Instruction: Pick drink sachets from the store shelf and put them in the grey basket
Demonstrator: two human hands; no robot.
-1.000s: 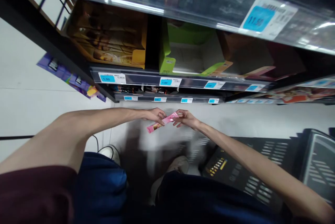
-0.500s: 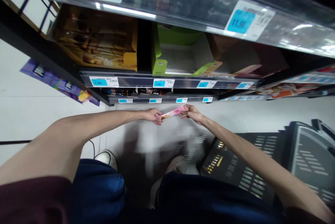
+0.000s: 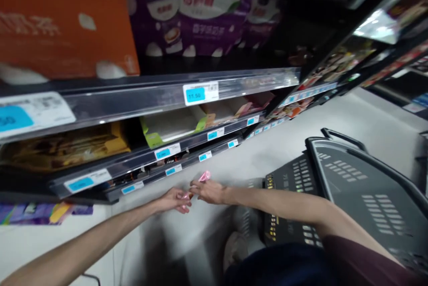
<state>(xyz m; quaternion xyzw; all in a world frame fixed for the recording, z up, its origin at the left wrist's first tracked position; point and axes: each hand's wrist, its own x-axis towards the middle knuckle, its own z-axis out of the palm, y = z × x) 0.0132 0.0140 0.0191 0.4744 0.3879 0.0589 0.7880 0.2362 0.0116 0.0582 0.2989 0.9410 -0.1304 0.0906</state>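
A slim pink snack packet (image 3: 203, 176) is held out low in front of the shop shelves. My left hand (image 3: 174, 200) pinches its lower end and my right hand (image 3: 211, 191) grips its middle, so only the two pink ends show. Both hands are closed on it and nearly touch each other. They hover over the pale floor just in front of the lowest shelf rail (image 3: 174, 170) with blue price tags.
Shelves rise at the left: an orange box (image 3: 63, 22) and purple packs (image 3: 200, 9) on top, a green display carton (image 3: 157, 136) and yellow-brown packets (image 3: 63, 147) below. A dark grey shopping basket (image 3: 354, 188) stands on the floor at the right. My knee (image 3: 284, 268) is at the bottom.
The view has swung up and to the right, showing higher shelves. Both hands have drawn closer together on the pink packet, and my right hand now covers more of it.
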